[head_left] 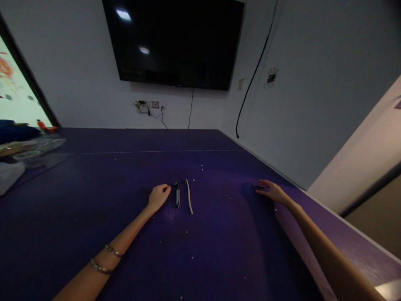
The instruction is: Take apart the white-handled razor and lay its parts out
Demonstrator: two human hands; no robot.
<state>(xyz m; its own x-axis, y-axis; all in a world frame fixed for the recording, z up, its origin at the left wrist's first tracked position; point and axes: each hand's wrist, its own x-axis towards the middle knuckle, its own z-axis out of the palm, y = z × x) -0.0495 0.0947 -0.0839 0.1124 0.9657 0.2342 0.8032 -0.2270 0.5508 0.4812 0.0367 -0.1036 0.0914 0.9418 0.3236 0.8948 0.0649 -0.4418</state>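
Note:
My left hand [159, 195] rests low over the purple tabletop, its fingers pinched together. Just right of its fingertips lies what looks like a razor [178, 196], with a dark head and a pale-and-black handle. A thin dark bit shows between the fingertips and that head; whether the hand grips anything is unclear. Alongside lies a slim whitish stick, like a toothbrush [189, 197], with a darker upper end. Well to the right, my right hand [273, 192] has its thumb and fingers around a small dark object [260, 188] at the table surface; its kind is too small to tell.
The purple table [213, 246] runs to the wall, with small white specks scattered on it. Plastic-wrapped items [37, 146] and a white container [11, 174] sit at far left. A black cable [255, 73] hangs at right, and a television [178, 42] is on the wall.

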